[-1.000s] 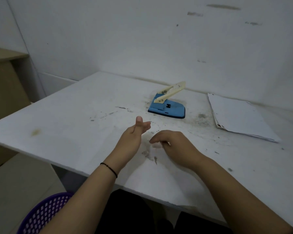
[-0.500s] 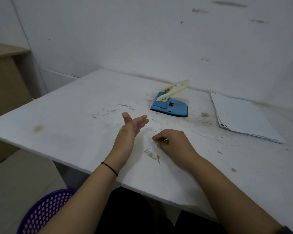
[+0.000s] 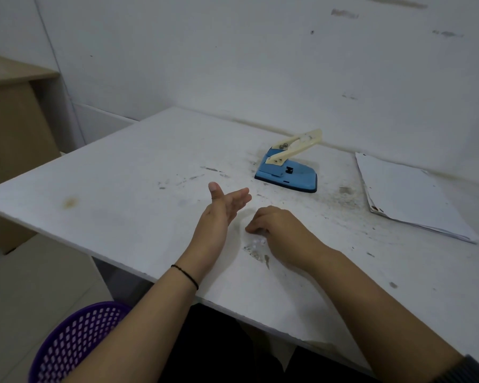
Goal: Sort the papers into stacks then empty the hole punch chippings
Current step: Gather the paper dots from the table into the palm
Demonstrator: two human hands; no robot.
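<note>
A blue hole punch (image 3: 286, 175) with a cream lever raised stands near the back of the white table (image 3: 138, 217). A stack of white papers (image 3: 409, 197) lies at the right. A small heap of white chippings (image 3: 256, 243) lies on the table between my hands. My left hand (image 3: 221, 214) stands on its edge, fingers straight, just left of the heap. My right hand (image 3: 280, 230) rests on the table with fingers curled down at the heap's right side; whether it pinches any chippings is hidden.
A purple mesh basket (image 3: 78, 341) stands on the floor below the table's near left edge. A wooden cabinet (image 3: 14, 128) is at the far left. White walls close the back and right. Dark smudges mark the tabletop.
My left hand has opened and turned onto its edge. My right hand has drawn the chippings a little toward me, so the heap now shows beside its fingers.
</note>
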